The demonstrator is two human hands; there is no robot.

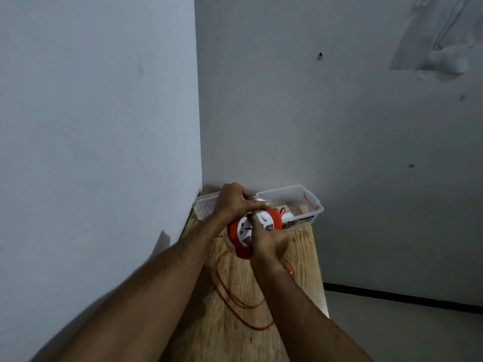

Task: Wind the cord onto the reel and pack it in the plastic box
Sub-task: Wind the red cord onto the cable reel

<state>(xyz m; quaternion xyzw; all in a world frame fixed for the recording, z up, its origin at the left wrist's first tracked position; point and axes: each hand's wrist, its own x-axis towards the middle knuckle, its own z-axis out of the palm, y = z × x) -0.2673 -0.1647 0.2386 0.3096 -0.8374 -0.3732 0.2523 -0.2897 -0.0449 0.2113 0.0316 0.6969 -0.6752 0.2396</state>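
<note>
Nearest, loose orange cord (236,300) loops on the wooden table (300,257), above which the right hand (266,242) and left hand (234,202) grasp the orange-and-white reel (244,231), before the clear plastic box (312,212) by the wall.

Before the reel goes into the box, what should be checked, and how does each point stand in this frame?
1. Cord fully wound: not ok. Loops of orange cord lie loose on the wooden table.
2. Reel held securely: ok. The left hand has its grip on the top of the reel and the right hand holds its lower side.
3. Box open: ok. The plastic box has no lid on.
4. Room in the box: cannot tell. Some items already lie inside, partly hidden by the hands.
5. Plug end located: cannot tell. It is not clearly visible.
</note>
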